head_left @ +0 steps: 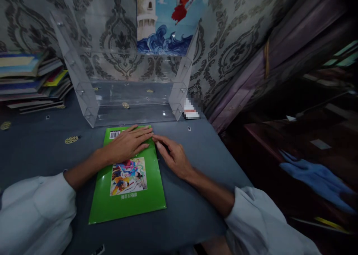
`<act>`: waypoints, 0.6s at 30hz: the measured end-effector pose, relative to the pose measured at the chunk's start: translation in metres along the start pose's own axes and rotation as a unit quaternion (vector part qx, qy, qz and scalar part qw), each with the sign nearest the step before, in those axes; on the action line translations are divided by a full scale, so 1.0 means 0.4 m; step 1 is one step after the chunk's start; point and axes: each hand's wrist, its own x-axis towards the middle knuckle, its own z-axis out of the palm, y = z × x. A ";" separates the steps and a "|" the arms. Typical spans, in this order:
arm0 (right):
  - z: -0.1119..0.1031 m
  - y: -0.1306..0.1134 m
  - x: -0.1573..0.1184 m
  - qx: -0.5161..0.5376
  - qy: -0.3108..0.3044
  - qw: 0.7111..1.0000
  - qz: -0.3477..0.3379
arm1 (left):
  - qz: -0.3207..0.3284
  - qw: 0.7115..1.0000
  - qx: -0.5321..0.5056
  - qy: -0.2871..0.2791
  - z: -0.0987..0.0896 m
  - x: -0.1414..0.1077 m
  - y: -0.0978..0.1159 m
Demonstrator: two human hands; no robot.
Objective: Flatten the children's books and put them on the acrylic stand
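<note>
A green book with a glossy cover lies flat on the table, with a colourful picture on its cover and a barcode near its far left corner. My left hand rests palm down across the upper part of the book, fingers stretched out towards its right edge. At that edge, near the far right corner, my right hand touches the book with its fingertips. Its thumb and forefinger are extended with a gap between them, and its other fingers are partly hidden. Just beyond the book stands a clear acrylic rack with stepped shelves.
Stacked books stand at the left. A picture book with a tower and waves is upright at the rack's back. The dark grey tablecloth ends at the right, beside a purple curtain and a blue cloth.
</note>
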 end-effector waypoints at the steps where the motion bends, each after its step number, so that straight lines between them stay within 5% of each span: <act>1: 0.000 0.000 0.000 0.001 -0.002 1.000 0.001 | -0.003 1.000 0.005 -0.002 -0.001 0.000 0.006; 7: 0.000 0.012 -0.002 0.026 0.021 0.998 0.045 | -0.036 0.997 0.043 -0.050 0.000 -0.033 0.110; 13: 0.002 0.018 -0.005 0.045 0.027 0.996 0.074 | 0.036 0.989 0.022 -0.140 -0.022 -0.090 0.247; 18: 0.002 0.014 -0.005 0.049 0.023 0.996 0.068 | 0.044 0.989 0.025 -0.140 -0.036 -0.086 0.262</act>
